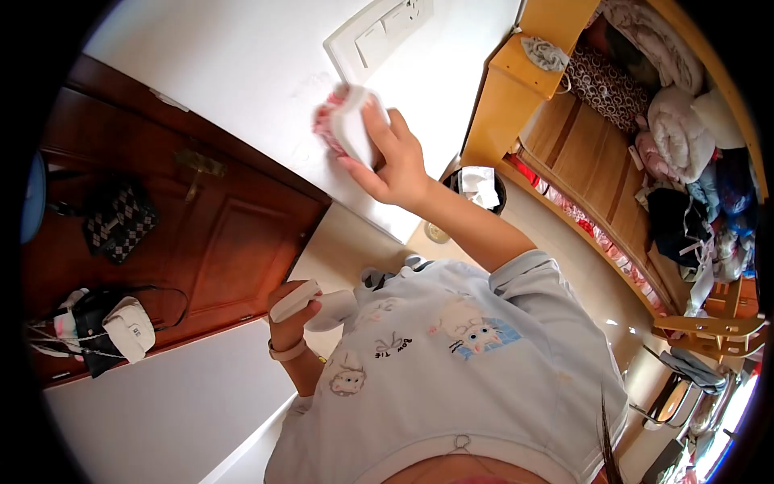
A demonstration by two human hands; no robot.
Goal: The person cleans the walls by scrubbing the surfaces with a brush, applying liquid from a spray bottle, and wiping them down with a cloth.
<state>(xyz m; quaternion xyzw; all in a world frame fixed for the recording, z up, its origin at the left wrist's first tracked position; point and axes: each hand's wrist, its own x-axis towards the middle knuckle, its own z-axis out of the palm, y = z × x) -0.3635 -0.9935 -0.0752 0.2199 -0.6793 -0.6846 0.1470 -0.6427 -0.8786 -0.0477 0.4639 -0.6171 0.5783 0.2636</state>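
Note:
My right hand (395,157) is closed around a white-backed scrubber (355,129) with a ruffled pink-and-white face. The scrubber is blurred and lies against or very near the white wall (266,97); I cannot tell whether it touches. Faint grey smudges show on the wall beside it. Lower down on the left, by my shirt, my left hand (292,321) grips a white block-shaped piece (295,301). A rounded white part (330,310) shows just beyond it; whether the two are joined is unclear. A band circles my left wrist.
A switch and socket plate (379,40) sits on the wall just above the scrubber. To the left is a brown door (242,202) with a handle (193,173) and hanging bags (129,327). A bin (481,189) stands beside a wooden bed (588,161) with bedding and clothes.

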